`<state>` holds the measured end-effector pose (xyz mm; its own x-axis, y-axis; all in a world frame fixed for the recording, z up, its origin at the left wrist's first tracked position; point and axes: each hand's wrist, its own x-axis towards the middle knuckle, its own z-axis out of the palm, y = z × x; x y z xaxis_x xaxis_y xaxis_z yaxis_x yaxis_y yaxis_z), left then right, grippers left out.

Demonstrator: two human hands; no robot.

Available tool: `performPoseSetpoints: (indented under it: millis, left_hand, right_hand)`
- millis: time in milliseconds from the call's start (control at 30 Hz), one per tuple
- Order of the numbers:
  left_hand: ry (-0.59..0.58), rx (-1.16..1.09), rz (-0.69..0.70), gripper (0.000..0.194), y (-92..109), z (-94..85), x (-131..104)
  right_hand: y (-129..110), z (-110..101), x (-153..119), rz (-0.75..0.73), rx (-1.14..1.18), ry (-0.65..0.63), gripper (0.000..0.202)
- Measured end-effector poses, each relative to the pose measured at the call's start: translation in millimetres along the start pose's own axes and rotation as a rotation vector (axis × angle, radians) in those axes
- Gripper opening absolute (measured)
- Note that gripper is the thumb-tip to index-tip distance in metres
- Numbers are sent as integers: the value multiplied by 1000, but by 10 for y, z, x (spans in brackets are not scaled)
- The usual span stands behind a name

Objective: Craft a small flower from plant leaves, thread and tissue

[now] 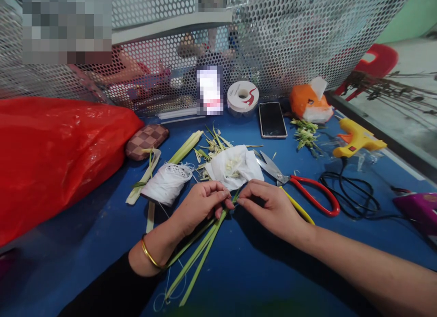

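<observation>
My left hand (208, 202), a gold bangle on its wrist, is closed around the upper end of several long green stems (198, 255). Their lower ends fan out over the blue table toward me. Close beside it, my right hand (264, 203) pinches thumb and forefinger together at the stems' top; what lies between the fingertips is too small to make out. A spool of white thread (167, 182) lies left of my hands, and loose thread trails by the stems. Just beyond my fingers is a crumpled white tissue (235, 164) with pale green bits on it.
Open scissors (297, 180) with red and yellow handles lie right of the tissue. Farther back are a ribbon roll (235, 96), a phone (272, 120), an orange tissue pack (307, 103) and a yellow glue gun (357, 139) with black cable. A red bag (61, 157) fills the left.
</observation>
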<state>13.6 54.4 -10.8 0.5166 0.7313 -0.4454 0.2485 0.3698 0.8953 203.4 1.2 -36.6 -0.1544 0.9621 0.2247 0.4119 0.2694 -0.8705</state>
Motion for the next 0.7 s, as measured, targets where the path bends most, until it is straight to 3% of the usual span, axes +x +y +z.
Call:
performPoseSetpoints:
  millis: [300,700]
  left_hand:
    - [-10,13,22,26,-4,11,4]
    - [-65,16,15,25,-33,-8,3]
  right_hand:
    - [-55,-8,-1,-53,40,-70,13]
    - [-22,7,4,34,-39,-3,15]
